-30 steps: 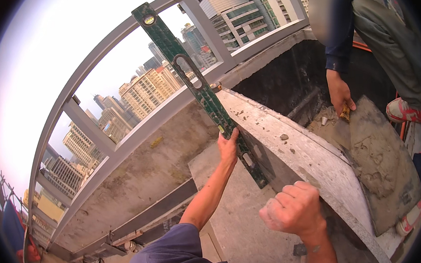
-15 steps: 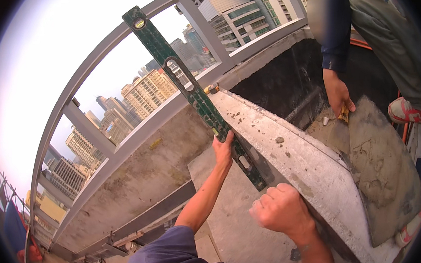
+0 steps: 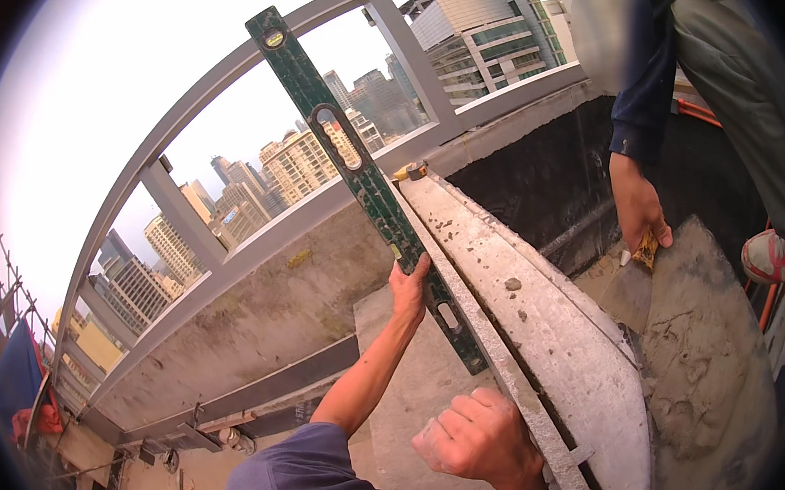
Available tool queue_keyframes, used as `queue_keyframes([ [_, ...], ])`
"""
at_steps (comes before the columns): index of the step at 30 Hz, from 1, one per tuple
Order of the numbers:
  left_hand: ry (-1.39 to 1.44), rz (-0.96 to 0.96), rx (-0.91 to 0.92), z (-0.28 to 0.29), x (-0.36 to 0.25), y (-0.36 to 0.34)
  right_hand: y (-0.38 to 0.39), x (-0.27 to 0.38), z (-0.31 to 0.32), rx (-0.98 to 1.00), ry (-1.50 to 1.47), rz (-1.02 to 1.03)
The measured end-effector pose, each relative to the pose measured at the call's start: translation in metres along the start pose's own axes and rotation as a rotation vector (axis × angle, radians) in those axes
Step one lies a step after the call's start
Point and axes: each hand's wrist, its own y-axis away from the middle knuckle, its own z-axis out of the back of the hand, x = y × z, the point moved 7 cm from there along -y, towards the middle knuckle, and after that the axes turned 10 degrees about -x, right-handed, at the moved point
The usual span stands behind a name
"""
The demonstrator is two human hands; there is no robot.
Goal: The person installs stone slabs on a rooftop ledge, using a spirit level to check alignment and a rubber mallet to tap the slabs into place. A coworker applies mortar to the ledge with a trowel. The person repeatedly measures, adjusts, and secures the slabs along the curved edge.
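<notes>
My left hand grips the lower part of a long green spirit level, held upright with its edge against a thin stone panel. Closed into a fist, my right hand is beside the panel's near end, below the level's foot; no tool shows in it. A dark gap runs between the panel and a pale, crumb-strewn wall top, with a small grey clip across it near me. At right, a co-worker's hand holds a trowel over wet mortar.
A mortar-covered board lies beside the co-worker's shoe. A yellow and black tape measure rests at the wall's far end. Beyond stands a grey metal railing above a concrete parapet, with city buildings behind.
My view has shifted, so more of the gap behind the panel shows. The right fist has moved down and left along the panel. My left hand keeps its hold on the level.
</notes>
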Motion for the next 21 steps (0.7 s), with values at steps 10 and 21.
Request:
queue_keyframes([
  [10,0.039,-0.011,0.042,-0.0047,-0.0096,-0.0050,0.0036,-0.0020,0.0014,0.001,-0.043,-0.035],
  [21,0.014,-0.042,0.065,-0.0024,-0.0032,-0.0025,-0.0009,-0.0008,0.0038,-0.044,-0.081,-0.047],
])
